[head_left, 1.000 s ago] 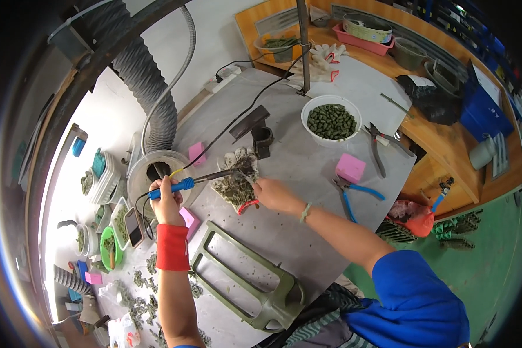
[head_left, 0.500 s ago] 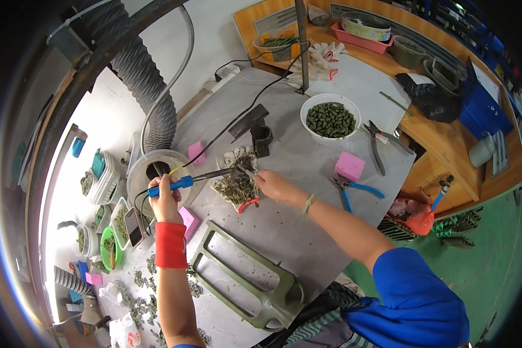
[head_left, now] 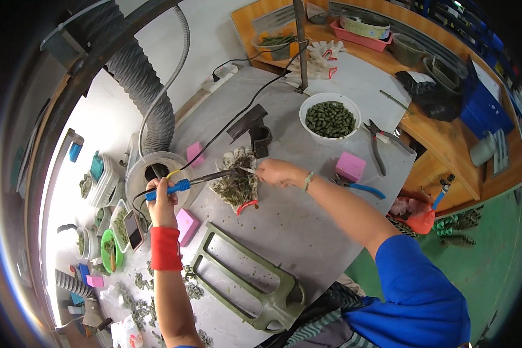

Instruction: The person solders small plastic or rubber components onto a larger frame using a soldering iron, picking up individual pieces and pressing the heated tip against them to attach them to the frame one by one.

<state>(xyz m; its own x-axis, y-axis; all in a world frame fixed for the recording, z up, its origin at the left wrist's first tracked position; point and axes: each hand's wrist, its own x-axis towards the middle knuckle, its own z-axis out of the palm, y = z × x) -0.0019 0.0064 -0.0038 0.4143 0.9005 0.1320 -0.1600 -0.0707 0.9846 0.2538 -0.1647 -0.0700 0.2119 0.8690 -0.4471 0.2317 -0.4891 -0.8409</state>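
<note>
A grey table [head_left: 316,220] spans the middle of the scene, and a ribbed grey hose [head_left: 142,78] drops at the far left into a translucent tub [head_left: 132,178]. A green openwork frame [head_left: 272,301] lies at the near side. A white bowl [head_left: 311,132], filled with dark green pellets [head_left: 330,120], stands at the far right. Left of centre lies a soiled whitish glove [head_left: 236,190], its red cuff toward the near side. The left hand [head_left: 164,203], just in front of the tub, has its fingers wrapped around the handle of a blue-handled tool [head_left: 171,189]; the tool's dark metal rod points right, its tip over the glove. The right hand [head_left: 279,173], at the glove's right edge, pinches a thin pale piece [head_left: 249,170] over the glove, near that tip; whether tip and piece touch, I cannot tell. A pink block [head_left: 187,226] sits between the left wrist and the frame.
</note>
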